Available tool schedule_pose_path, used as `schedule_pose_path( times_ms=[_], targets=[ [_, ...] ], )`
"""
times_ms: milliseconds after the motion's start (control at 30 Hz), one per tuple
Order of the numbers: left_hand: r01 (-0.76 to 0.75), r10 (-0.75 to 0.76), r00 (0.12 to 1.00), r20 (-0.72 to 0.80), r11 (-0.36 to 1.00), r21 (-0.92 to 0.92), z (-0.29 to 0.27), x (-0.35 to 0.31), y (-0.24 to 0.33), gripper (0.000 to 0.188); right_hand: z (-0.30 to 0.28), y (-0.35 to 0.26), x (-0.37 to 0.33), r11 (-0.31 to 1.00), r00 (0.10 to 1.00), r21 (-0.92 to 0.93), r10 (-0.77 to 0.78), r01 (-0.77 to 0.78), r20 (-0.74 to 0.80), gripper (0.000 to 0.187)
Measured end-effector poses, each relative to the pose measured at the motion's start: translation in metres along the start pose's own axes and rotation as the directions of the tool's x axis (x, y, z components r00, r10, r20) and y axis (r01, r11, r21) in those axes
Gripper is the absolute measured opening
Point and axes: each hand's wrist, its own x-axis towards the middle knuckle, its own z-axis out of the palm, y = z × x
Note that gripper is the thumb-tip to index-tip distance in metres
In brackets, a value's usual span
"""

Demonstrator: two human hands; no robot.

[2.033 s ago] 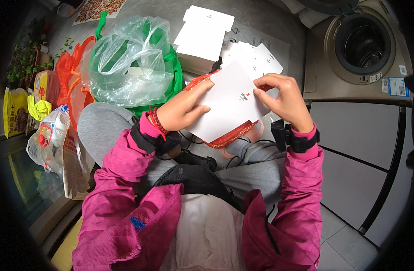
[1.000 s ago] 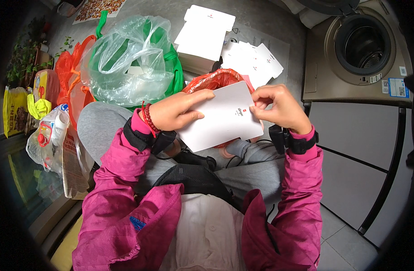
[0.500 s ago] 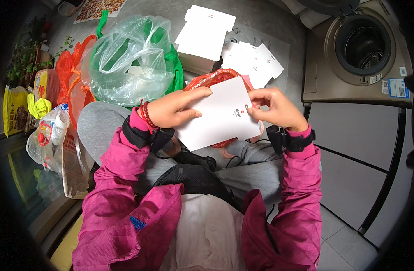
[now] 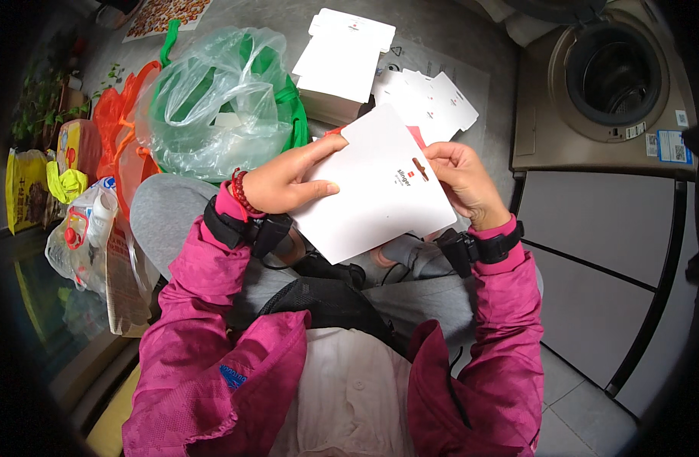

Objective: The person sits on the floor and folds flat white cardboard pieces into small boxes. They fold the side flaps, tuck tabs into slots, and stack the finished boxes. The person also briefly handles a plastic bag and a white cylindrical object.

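A flat white printed card [image 4: 368, 190] with a small red mark is held tilted over my lap. My left hand [image 4: 288, 179] grips its left side, with the thumb and a finger lying on the top face and the other fingers mostly hidden. At the upper right edge, my right hand [image 4: 465, 181] pinches the card beside a hanger-shaped cutout [image 4: 420, 169]. Some of the right fingers go out of sight behind it. Beyond the card stands a stack of similar white cards [image 4: 342, 65], and a loose spread of white cards [image 4: 429, 103] lies to its right.
A clear plastic bag [image 4: 212, 107] over a green bag sits at the far left, beside orange-red bags [image 4: 117, 114]. Plastic bottles in a bag [image 4: 86, 225] are at the left. A washing machine [image 4: 536, 114] with its door open stands at the right above grey panels [image 4: 593, 228].
The card has turned slightly and come a little nearer. The cutout at its edge now shows wider, with a brownish look. My right hand has shifted along the edge, fingers further behind it.
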Motion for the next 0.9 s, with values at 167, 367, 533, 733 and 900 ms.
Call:
schedule_pose_path(
  times_ms=[167,367,533,733,900],
  targets=[
    [0.016,-0.015,1.000,0.013,0.998,-0.062,0.001,0.000,0.000,0.057,0.007,0.001,-0.003,0.999,0.999,0.010,-0.036,0.036,0.012,0.012],
    [0.009,-0.009,1.000,-0.001,0.987,-0.161,0.003,0.000,0.001,0.058,0.018,-0.003,-0.007,0.999,0.999,-0.022,-0.045,0.044,-0.004,0.013],
    [-0.013,0.020,0.997,0.074,0.996,-0.088,0.007,0.003,-0.003,0.061,0.021,0.013,-0.003,0.950,0.984,-0.266,-0.142,0.166,0.104,0.020],
    [-0.084,0.042,0.979,-0.200,0.974,-0.208,0.009,0.007,-0.006,0.060,-0.013,0.026,0.009,0.416,0.850,-0.805,-0.489,0.423,0.195,0.024],
    [-0.054,-0.079,0.928,-0.363,0.939,-0.340,0.009,0.012,-0.008,0.050,-0.023,-0.013,0.001,0.701,0.858,-0.655,-0.490,0.283,-0.154,0.030]
  ],
)
